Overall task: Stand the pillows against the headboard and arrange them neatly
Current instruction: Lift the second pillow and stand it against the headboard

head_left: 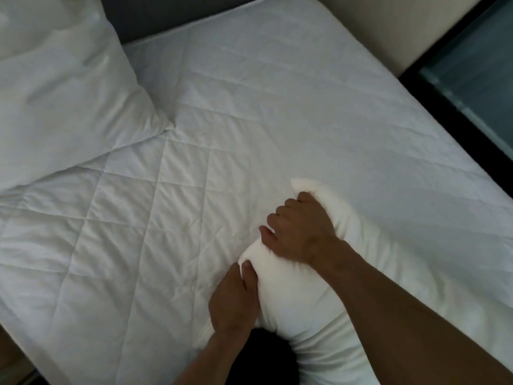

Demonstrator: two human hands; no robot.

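Observation:
A white pillow (288,276) is bunched up near the bed's lower right, and both of my hands grip it. My right hand (301,232) clutches its upper end from above. My left hand (233,295) squeezes its lower end from the left side. A second white pillow (61,95) lies at the upper left, its top resting against the dark headboard (144,15). The rest of the held pillow runs under my right forearm toward the lower right.
The quilted white mattress cover (222,112) fills the middle of the view. A beige padded panel (388,26) and a dark-framed glass surface (477,73) run along the bed's right edge. A dark gap (258,357) shows below the held pillow.

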